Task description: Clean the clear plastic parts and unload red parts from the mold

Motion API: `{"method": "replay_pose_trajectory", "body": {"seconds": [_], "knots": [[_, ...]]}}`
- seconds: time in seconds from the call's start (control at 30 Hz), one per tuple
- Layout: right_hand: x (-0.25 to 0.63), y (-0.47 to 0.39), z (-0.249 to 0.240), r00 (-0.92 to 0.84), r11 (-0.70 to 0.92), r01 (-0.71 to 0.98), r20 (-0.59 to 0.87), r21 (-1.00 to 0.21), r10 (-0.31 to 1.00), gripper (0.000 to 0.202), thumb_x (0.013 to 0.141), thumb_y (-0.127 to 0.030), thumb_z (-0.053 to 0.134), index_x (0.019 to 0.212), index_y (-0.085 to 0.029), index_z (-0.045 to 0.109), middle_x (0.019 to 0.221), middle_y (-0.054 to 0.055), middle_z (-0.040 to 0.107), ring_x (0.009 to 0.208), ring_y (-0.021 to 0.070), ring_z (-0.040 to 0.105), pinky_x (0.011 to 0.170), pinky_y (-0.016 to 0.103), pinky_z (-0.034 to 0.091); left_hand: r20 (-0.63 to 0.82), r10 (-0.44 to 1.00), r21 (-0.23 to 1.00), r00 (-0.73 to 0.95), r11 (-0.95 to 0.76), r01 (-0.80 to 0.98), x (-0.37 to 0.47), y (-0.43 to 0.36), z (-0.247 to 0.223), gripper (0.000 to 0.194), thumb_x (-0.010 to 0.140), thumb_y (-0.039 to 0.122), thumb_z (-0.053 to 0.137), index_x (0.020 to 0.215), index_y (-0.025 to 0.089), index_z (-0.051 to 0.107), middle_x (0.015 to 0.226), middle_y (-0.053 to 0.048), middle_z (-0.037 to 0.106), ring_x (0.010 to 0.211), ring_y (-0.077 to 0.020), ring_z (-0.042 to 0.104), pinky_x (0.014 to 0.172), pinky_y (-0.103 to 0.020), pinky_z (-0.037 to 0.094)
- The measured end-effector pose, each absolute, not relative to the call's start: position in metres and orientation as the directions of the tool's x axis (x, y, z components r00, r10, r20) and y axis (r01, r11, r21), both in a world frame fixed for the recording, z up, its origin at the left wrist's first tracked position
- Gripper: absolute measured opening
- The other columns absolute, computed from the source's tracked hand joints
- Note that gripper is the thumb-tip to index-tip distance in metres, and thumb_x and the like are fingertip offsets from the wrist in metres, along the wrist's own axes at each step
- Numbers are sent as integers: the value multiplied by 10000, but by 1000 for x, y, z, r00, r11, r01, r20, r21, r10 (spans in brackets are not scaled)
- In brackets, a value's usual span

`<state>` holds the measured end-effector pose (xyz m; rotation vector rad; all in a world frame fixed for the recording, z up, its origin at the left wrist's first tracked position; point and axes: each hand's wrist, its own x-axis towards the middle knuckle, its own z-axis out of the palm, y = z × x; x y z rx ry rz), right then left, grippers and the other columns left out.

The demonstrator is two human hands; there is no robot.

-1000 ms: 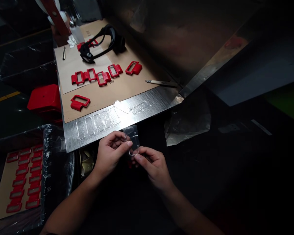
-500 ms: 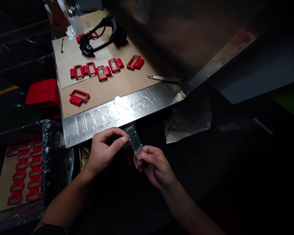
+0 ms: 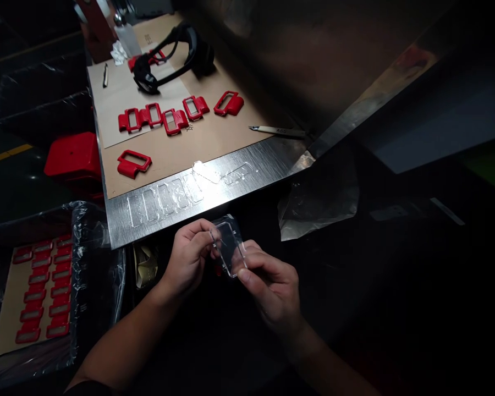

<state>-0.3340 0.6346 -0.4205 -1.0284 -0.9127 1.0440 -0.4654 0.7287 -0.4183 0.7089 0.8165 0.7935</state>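
Note:
A clear plastic cover [image 3: 230, 246] with a raised rim and small tabs is held tilted in front of the bench. My right hand [image 3: 275, 283] pinches its lower right corner between thumb and fingers. At the opposite long edge, my left hand [image 3: 188, 254] is closed on the cover, its fingertips partly behind the see-through sheet. Several similar clear covers [image 3: 164, 201] lie in a row on the metal bench edge [image 3: 119, 226], just beyond my hands. Red plastic frames [image 3: 174, 122] with rectangular windows rest on the cardboard behind them.
A craft knife [image 3: 277, 131] lies at the bench's right side. Further back are a black head strap [image 3: 177, 71] and a bottle [image 3: 126, 37]. At lower left, a plastic-lined bin [image 3: 99, 264] holds rows of red frames. A clear bag [image 3: 317, 203] hangs at right.
The cover has turned so its broad face shows more toward me. My left hand has moved right and closed in on the cover's edge; my right hand has shifted slightly right.

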Motion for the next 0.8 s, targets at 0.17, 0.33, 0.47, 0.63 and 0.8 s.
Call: {"method": "replay_pose_trajectory", "body": {"seconds": [0.17,0.33,0.47,0.63,0.8], "knots": [[-334,637,-423,350,246,-49,215,-968,912,130,894,-121,684,886,-213,776,840,69,739,975,266,648,882,453,523,-510,727,633,459,679,-372,-456,716,-429,175,840,223,693,719,133,605,633,15,548,523,-60,481,494,-156,414],[-333,637,-428,406,222,-22,195,-975,893,144,902,-106,682,915,-207,784,880,78,744,1003,268,667,876,444,543,-665,523,403,534,852,-333,-454,705,-442,197,796,249,723,731,133,578,605,29,507,469,-52,441,423,-145,343],[-331,634,-429,424,187,-77,137,-979,895,113,906,-135,691,874,-188,786,889,92,731,962,261,678,860,430,547,-683,386,322,620,921,-219,-459,701,-449,185,810,267,711,783,136,583,609,37,488,443,-45,398,395,-142,271],[-325,632,-423,407,138,-166,60,-976,911,147,924,-155,674,814,-176,769,833,81,717,903,236,683,828,383,536,-596,634,693,493,716,-83,-471,713,-446,207,891,275,633,739,145,576,519,58,413,398,-38,294,398,-160,228],[-321,626,-424,371,105,-161,38,-981,928,141,914,-154,690,794,-171,763,820,82,704,863,235,672,814,398,529,-97,923,995,371,100,11,-476,733,-419,197,893,337,738,1004,176,715,733,13,604,592,-65,517,539,-164,415]]}}
